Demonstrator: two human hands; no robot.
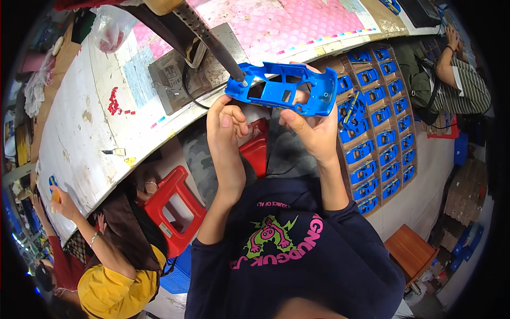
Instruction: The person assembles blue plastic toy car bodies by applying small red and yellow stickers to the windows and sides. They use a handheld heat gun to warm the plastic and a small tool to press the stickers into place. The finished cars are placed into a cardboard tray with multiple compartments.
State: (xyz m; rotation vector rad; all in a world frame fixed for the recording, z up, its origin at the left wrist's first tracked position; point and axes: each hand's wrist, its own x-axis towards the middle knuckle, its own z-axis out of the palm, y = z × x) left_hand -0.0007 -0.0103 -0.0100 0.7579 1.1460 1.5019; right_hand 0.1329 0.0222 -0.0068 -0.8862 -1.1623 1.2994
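Note:
A blue plastic toy car body shell (272,89) is held up in front of the table edge, its hollow inside and window openings showing. My right hand (313,130) grips its right end, thumb along the near side and fingers partly hidden behind. At the left end, my left hand (227,121) touches the shell with a fingertip, the other fingers curled inward. The tip of a dark metal rod (220,50), coming down from above, meets the inside of the shell at its left end.
A brown board (378,133) at my right carries rows of blue car bodies. The white worktable (95,138) holds a metal plate (175,80), red bits (114,101) and a small blade (112,152). Red stools (172,210) stand below. Co-workers sit left and far right.

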